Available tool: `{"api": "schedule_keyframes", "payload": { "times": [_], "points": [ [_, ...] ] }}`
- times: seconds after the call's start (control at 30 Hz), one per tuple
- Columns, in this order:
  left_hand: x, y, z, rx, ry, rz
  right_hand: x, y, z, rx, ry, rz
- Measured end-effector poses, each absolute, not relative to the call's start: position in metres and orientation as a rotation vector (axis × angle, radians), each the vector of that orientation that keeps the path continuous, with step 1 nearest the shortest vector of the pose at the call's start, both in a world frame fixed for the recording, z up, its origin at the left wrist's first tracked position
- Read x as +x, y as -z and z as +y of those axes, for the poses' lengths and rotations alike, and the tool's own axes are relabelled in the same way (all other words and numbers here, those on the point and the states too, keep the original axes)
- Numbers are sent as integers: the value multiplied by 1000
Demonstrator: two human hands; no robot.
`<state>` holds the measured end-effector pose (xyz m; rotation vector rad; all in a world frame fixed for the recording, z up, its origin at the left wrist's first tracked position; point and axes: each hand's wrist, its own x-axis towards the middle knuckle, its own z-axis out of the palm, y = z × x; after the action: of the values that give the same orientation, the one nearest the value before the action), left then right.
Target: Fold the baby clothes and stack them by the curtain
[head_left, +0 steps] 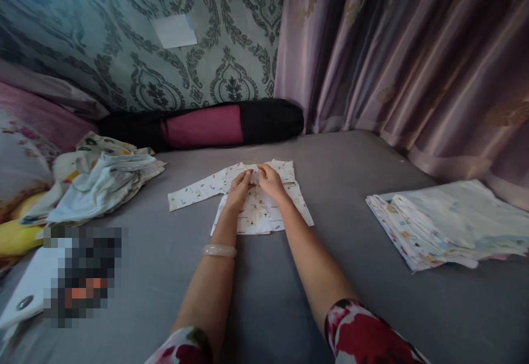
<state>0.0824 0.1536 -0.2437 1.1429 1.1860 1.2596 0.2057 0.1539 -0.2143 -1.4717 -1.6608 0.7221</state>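
A small white printed baby shirt (260, 212) lies flat on the grey bed sheet (339, 188), its left sleeve stretched out toward the left. Both my hands rest on its upper chest near the collar. My left hand (238, 188) lies with fingers together, pressing down on the fabric. My right hand (270, 181) sits beside it, fingers curled onto the cloth at the neckline. The two hands nearly touch. A pale bangle (219, 250) circles my left wrist.
A stack of folded white printed clothes (446, 223) lies at the right. A loose heap of unfolded clothes (99, 182) sits at the left by pillows. A black and maroon bolster (215, 124) lies against the patterned wall. Curtains (413, 50) hang at the right.
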Motion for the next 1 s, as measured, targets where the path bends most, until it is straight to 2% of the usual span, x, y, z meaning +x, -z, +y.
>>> {"api": "schedule_keyframes", "payload": {
  "times": [0.27,0.57,0.87,1.0],
  "points": [
    [80,252,159,1514,-1425,1376,220,224,154,-1698,-433,-1979],
    [74,256,156,1770,-1255,1535,219,234,150,-1872,-434,-1982],
    [73,259,156,1882,-1199,1597,232,239,154,-2015,-287,-1794],
    [74,258,155,1920,-1190,1593,237,235,155,-2053,-318,-1796]
  ]
}}
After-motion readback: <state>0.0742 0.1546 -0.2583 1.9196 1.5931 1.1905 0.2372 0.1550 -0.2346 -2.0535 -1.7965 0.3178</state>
